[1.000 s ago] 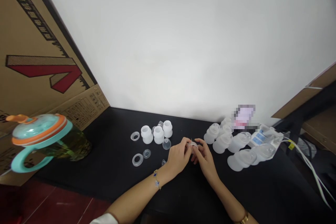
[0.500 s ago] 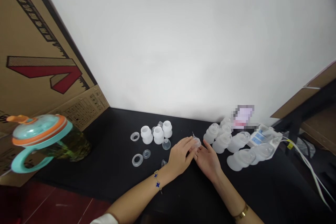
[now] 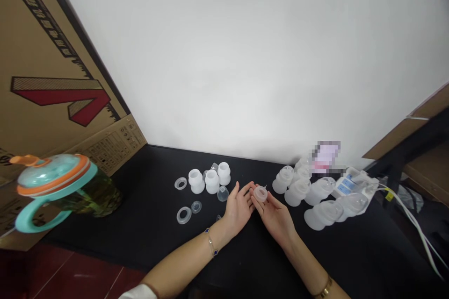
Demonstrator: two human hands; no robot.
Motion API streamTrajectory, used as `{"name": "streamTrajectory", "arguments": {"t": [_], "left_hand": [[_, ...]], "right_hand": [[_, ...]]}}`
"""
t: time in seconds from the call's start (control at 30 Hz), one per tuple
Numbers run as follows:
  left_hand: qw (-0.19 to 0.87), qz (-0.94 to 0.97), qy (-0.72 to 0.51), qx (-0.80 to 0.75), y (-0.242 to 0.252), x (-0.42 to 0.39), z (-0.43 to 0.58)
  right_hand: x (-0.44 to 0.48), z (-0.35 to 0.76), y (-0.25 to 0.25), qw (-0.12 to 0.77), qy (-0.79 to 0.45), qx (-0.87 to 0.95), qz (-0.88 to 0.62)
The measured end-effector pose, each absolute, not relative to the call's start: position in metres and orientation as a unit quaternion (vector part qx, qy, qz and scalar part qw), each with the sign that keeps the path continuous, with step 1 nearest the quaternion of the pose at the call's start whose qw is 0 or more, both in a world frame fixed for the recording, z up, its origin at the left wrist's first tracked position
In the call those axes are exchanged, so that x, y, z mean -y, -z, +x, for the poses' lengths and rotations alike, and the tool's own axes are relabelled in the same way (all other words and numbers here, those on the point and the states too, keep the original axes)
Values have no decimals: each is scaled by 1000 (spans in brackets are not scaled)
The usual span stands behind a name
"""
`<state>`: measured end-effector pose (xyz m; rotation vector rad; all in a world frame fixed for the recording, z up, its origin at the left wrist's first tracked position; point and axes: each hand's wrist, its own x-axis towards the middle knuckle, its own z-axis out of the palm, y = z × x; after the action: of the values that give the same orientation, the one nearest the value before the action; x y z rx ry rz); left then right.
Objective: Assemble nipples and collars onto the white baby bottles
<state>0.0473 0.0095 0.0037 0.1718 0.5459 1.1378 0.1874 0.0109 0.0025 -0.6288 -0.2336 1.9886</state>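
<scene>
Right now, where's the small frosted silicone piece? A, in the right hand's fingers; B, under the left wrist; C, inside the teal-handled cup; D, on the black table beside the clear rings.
A. The small frosted silicone piece is held in the right hand, while the left hand lies open beside it.

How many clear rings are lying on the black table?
2: one clear ring sits left of the frosted white pieces, the other nearer the left hand. Others could be hidden.
</scene>
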Motion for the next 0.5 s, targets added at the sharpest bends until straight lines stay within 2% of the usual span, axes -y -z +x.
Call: {"name": "streamTrajectory", "arguments": {"t": [0.5], "left_hand": [[803, -29, -511, -305, 14, -6, 61]], "right_hand": [[-9, 181, 18, 478, -814, 58, -324]]}}
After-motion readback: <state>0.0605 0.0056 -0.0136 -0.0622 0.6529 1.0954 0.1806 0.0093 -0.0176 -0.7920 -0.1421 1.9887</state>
